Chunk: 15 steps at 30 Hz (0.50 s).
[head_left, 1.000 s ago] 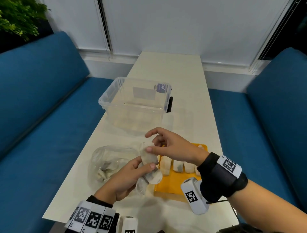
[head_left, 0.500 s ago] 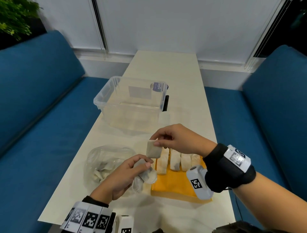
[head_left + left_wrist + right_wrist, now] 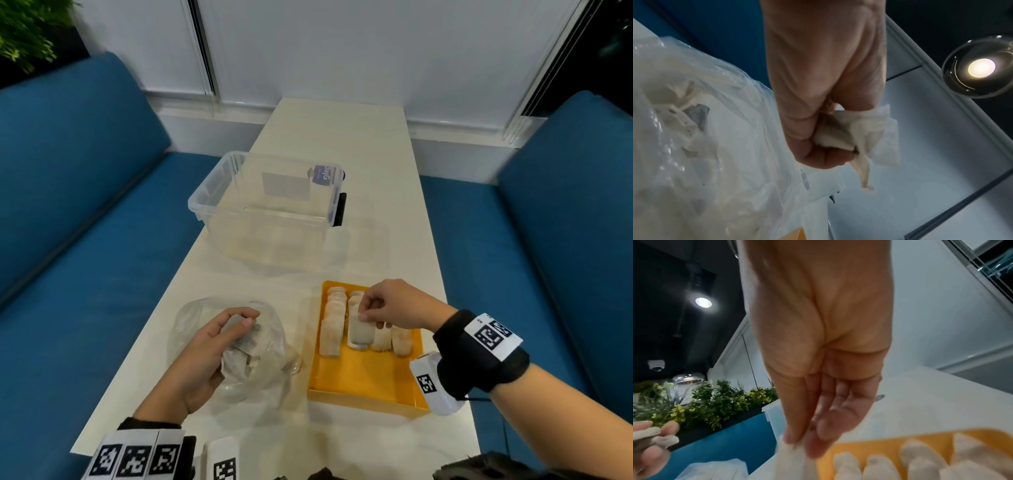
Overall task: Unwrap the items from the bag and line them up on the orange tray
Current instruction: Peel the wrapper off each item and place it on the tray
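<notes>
Our right hand (image 3: 394,305) pinches the top edge of a pale, unwrapped rectangular block (image 3: 359,330) between thumb and fingertips, holding it upright over the shallow orange plastic tray (image 3: 363,383); we judge the high pinch leaves its lower end free to settle into the line. It hangs in the gap between a stack of like blocks (image 3: 331,325) at the tray's left side and two more blocks (image 3: 392,337) to its right; whether it already touches the tray floor we cannot tell. Our left hand (image 3: 209,353) is curled tight around a crumpled off-white paper wrapper (image 3: 869,129), fingers closed on it, resting over the clear, crinkled plastic bag (image 3: 270,342). That keeps the waste off the tray, and more wrapped pieces show dimly through the film, so the task looks unfinished.

Everything sits on a long cream-white table (image 3: 342,137). A clear plastic storage box (image 3: 263,212) with a black latch stands beyond the tray, well apart from it. Blue upholstered benches (image 3: 68,192) flank the table, white blinds close the far wall, and green foliage (image 3: 24,31) shows at the upper left.
</notes>
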Tool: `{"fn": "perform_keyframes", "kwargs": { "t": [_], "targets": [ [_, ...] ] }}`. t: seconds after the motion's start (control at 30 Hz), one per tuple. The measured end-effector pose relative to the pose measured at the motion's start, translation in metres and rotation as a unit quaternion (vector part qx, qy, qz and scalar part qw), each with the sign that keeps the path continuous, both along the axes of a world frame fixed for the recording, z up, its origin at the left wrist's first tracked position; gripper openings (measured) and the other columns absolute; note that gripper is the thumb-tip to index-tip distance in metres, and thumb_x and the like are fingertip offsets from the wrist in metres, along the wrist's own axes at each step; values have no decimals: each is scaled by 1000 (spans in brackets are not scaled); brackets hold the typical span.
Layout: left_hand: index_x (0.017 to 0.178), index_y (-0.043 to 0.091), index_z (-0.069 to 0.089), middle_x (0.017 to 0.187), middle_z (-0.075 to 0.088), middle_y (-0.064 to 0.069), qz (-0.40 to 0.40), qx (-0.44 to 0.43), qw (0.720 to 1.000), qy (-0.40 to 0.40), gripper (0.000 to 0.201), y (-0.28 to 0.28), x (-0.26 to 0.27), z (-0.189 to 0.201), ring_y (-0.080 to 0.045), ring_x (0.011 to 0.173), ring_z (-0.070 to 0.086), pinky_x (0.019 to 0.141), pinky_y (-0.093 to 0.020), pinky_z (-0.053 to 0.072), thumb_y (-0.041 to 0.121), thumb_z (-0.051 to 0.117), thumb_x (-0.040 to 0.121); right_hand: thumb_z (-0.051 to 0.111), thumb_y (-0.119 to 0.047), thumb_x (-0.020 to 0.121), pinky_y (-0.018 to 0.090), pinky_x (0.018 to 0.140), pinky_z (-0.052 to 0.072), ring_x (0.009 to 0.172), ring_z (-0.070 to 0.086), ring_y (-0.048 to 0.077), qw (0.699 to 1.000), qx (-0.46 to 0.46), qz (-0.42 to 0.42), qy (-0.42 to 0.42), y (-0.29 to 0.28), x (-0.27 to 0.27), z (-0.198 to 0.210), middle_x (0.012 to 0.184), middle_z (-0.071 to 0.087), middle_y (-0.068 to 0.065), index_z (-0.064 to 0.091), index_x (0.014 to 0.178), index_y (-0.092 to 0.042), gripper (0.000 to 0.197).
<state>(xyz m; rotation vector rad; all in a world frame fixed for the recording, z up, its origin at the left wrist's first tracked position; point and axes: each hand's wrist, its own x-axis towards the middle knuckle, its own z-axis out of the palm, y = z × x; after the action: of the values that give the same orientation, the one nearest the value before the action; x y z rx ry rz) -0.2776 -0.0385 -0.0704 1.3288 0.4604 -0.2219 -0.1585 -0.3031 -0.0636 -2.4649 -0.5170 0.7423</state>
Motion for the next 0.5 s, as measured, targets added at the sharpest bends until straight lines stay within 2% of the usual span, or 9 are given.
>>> {"fn": "perform_keyframes", "kwargs": {
  "t": [0.1, 0.37, 0.47, 0.5],
  "targets": [
    [98, 17, 64, 91, 63, -5, 13, 3, 1000, 1, 14, 5, -2, 1, -19, 79, 59, 51, -22, 53, 16, 51, 92, 64, -17, 88, 15, 61, 50, 53, 59, 2, 999, 1, -4, 46, 0, 0, -13, 67, 64, -5, 62, 90, -16, 3],
    [99, 18, 64, 93, 64, -4, 10, 15, 1000, 12, 15, 7, -7, -2, -19, 79, 59, 54, -23, 51, 17, 51, 92, 65, -17, 87, 17, 67, 49, 62, 59, 5, 995, -51, 14, 87, 2, 3, -44, 72, 64, -5, 57, 81, -25, 13],
    [97, 20, 65, 93, 64, -4, 5, 16, 1000, 13, 15, 8, -6, -3, -19, 79, 59, 61, -27, 50, 18, 52, 91, 65, -18, 87, 24, 78, 51, 74, 60, 11, 995, -78, 9, 68, 4, 6, -52, 84, 64, -2, 62, 90, -21, 5],
    [97, 20, 66, 92, 64, -4, 4, 16, 1000, 14, 15, 8, -6, -3, -19, 79, 59, 63, -29, 49, 18, 53, 91, 64, -19, 87, 26, 82, 51, 79, 60, 12, 994, -90, 6, 62, 5, 7, -54, 88, 63, -1, 64, 95, -19, 9]
  ]
}}
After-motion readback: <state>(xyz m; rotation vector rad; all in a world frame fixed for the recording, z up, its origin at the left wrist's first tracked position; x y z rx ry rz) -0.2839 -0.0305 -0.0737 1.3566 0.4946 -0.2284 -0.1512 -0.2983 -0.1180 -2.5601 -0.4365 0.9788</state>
